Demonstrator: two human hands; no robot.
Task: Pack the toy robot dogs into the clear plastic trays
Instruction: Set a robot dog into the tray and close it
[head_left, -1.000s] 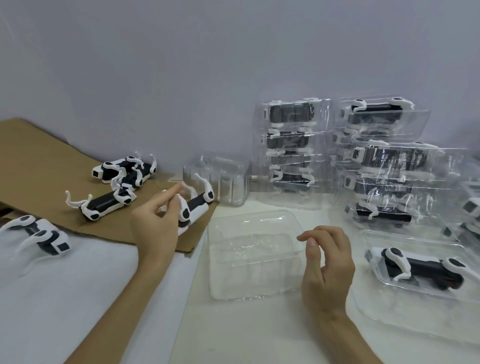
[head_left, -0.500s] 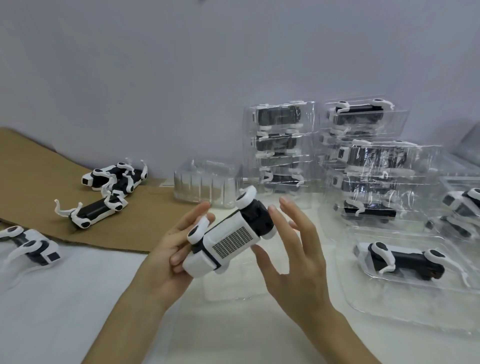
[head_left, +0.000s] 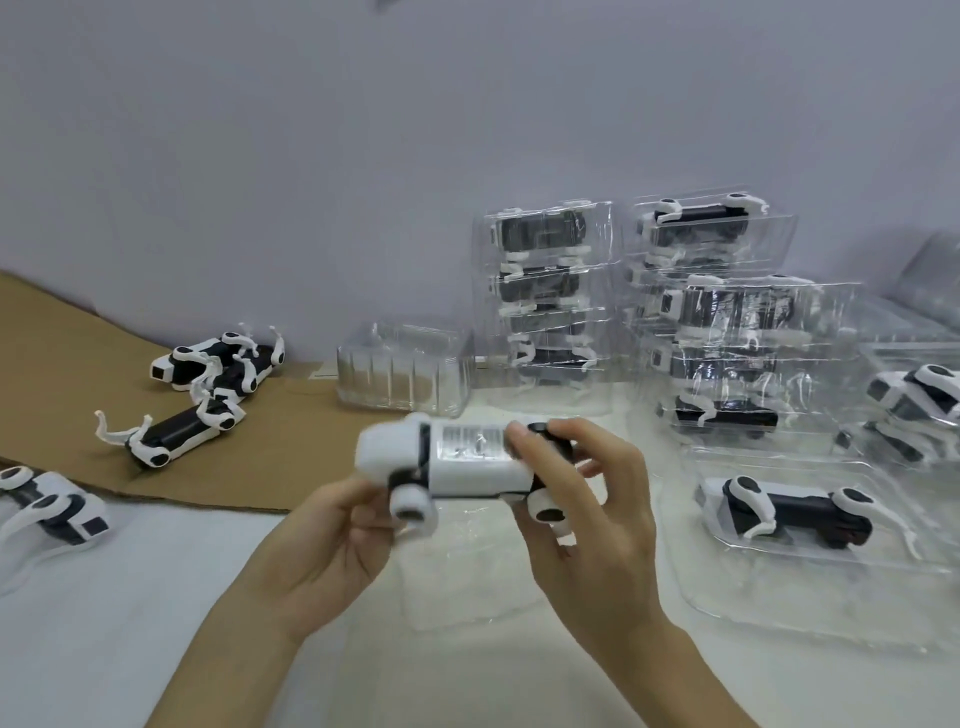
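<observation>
Hands hold one toy robot dog (head_left: 467, 460) in the air above the middle of the bench (head_left: 104, 623). We see it lying roughly level, its white head end to the left and its labelled underside turned up toward us. The left hand (head_left: 322, 545) cups the head end from below, with its fingers (head_left: 358, 499) curled round the front of the body. They are blurred, so we cannot say where each one sits. The right hand (head_left: 602, 525) grips the dark rear end, its fingers bent round the body and one fingertip (head_left: 519, 447) resting on the edge of the label.

Directly beneath the dog, an empty clear tray (head_left: 467, 597) lies on the bench. To its right we see a second tray (head_left: 779, 618) with a packed dog (head_left: 795, 504) lying on its side in it. Behind, against the wall, stand two stacks of packed trays (head_left: 545, 306), and left of them a stack of empty trays (head_left: 405, 369). A few loose dogs (head_left: 208, 364) lie on cardboard (head_left: 62, 353) at the left. Another dog (head_left: 52, 509) lies just off the cardboard, on the bench.
</observation>
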